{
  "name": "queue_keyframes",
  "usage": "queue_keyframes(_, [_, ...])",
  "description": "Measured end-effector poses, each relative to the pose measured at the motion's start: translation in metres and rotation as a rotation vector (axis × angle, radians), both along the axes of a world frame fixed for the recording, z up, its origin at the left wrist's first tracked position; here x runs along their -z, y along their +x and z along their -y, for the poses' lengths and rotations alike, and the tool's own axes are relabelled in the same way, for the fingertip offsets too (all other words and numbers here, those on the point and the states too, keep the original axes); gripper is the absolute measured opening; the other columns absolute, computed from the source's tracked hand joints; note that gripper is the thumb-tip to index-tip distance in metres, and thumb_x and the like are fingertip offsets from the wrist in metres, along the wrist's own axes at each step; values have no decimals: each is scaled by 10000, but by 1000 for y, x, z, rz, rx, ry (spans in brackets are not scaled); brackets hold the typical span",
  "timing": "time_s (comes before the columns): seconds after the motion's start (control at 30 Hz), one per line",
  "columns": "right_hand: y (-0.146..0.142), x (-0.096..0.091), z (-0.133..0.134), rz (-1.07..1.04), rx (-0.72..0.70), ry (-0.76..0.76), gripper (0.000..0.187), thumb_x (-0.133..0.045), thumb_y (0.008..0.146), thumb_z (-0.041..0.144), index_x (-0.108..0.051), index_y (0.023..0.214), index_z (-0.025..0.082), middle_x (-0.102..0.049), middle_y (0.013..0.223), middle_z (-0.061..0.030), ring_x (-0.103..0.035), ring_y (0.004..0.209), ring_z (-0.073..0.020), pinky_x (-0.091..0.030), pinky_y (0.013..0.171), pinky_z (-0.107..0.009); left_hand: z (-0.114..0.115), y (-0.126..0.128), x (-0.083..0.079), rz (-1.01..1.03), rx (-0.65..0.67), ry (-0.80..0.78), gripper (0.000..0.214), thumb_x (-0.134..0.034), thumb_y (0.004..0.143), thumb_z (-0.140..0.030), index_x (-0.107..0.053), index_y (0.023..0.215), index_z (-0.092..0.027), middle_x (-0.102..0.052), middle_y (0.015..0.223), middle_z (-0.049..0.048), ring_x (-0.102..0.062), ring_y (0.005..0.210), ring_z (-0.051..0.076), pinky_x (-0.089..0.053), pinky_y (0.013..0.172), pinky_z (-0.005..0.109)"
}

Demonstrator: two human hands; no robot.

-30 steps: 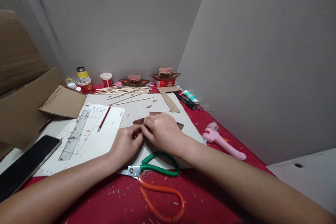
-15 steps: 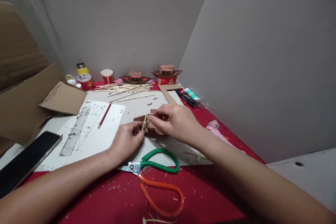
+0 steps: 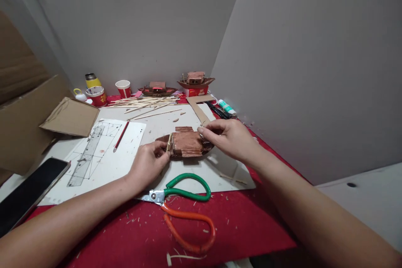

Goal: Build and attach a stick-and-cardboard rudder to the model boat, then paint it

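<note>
A brown model boat (image 3: pixel 188 142) with a flat roof lies on the white board, its bow and stern pointing left and right. My left hand (image 3: pixel 149 159) grips the boat's left end between thumb and fingers. Beside those fingertips, a pale wooden strip (image 3: pixel 170 142) stands across the hull at the cabin's front. My right hand (image 3: pixel 226 138) is closed in a pinch at the roof's right corner; whatever is between its fingertips is too small to make out. Scissors (image 3: pixel 185 209) with one green and one orange handle lie in front of the boat, their blades partly under my left forearm.
A ruler (image 3: pixel 86 157) and a pencil (image 3: pixel 121 136) rest on a drawn sheet, near a phone (image 3: pixel 34 190). Behind are wooden sticks (image 3: pixel 147 104), paper cups (image 3: pixel 123 89) and two finished-looking boats (image 3: pixel 196 80). Cardboard (image 3: pixel 70 116) stands left; a glue tube (image 3: pixel 226 107) lies right.
My right hand has moved right, from the wooden strip to the roof's far right corner, uncovering the roof. My left hand keeps its hold. The view has shifted slightly.
</note>
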State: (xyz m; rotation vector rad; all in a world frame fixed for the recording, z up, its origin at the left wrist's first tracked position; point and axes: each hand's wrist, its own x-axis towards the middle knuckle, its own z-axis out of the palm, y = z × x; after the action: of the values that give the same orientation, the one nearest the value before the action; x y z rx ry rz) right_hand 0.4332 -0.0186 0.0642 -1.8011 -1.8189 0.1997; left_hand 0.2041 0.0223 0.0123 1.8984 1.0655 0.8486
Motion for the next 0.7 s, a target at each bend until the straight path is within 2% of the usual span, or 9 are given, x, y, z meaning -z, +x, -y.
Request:
queue_keyframes(0.13, [-5, 0, 1, 76, -18, -39, 302, -516, 885, 354, -705, 723, 184, -706, 765, -47, -588, 675, -159, -391, 606, -260, 0, 1, 0, 11, 3, -16, 203, -594, 812, -242, -721, 934, -140, -695, 626, 31, -583, 512, 132, -462, 502, 258])
queue_keyframes(0.3, [-1, -4, 1, 156, 71, -38, 276, -501, 900, 314, -735, 811, 199, -742, 838, -48, -633, 715, -173, -394, 612, -264, 1, 2, -2, 16, -13, -22, 176, -642, 790, -259, -711, 901, -141, -688, 645, 27, -600, 574, 137, -464, 537, 253])
queue_keyframes(0.43, [9, 1, -2, 237, 130, -50, 293, -468, 886, 212, -736, 1001, 199, -748, 1055, -58, -679, 944, -234, -461, 737, -304, 1, 1, -2, 44, -6, -59, 146, -638, 786, -240, -707, 879, -151, -659, 617, 8, -571, 553, 122, -442, 511, 235])
queue_keyframes(0.53, [14, 6, -3, 292, 95, -116, 363, -463, 868, 181, -688, 1153, 186, -696, 1212, -68, -647, 1084, -264, -487, 821, -344, 1, 1, -2, 71, -9, -109, 149, -647, 781, -238, -703, 889, -152, -630, 593, -10, -523, 498, 101, -416, 470, 222])
queue_keyframes(0.7, [19, 7, -1, 399, -21, -206, 413, -519, 848, 227, -626, 1244, 179, -661, 1260, -98, -634, 1097, -285, -502, 799, -359, 2, 2, -5, 83, -14, -140, 185, -680, 776, -272, -694, 912, -148, -629, 612, -7, -520, 496, 99, -422, 465, 224])
